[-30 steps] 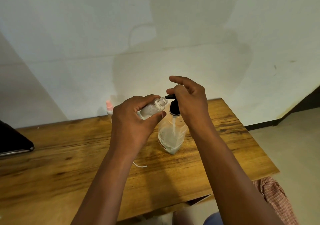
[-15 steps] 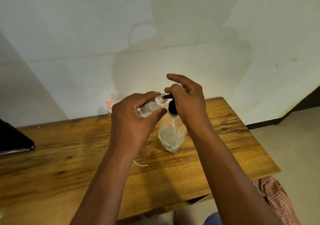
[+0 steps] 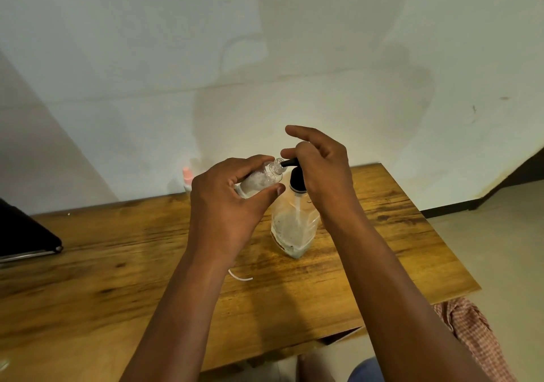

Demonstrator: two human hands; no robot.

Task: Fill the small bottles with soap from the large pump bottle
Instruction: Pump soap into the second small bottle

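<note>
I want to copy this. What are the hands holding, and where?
Left hand grips the small bottle round its body. Right hand rests on the pump head.

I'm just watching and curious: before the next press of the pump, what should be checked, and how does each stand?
1. Small bottle held firmly in the left hand: ok.
2. Its open mouth meets the black pump nozzle: ok.
3. Right hand on the pump head: ok.
4. Large pump bottle upright on the wooden table: ok.
5. Soap left in the large bottle: ok, a little at the bottom.
6. Room left in the small bottle: cannot tell, hand hides it.
</note>
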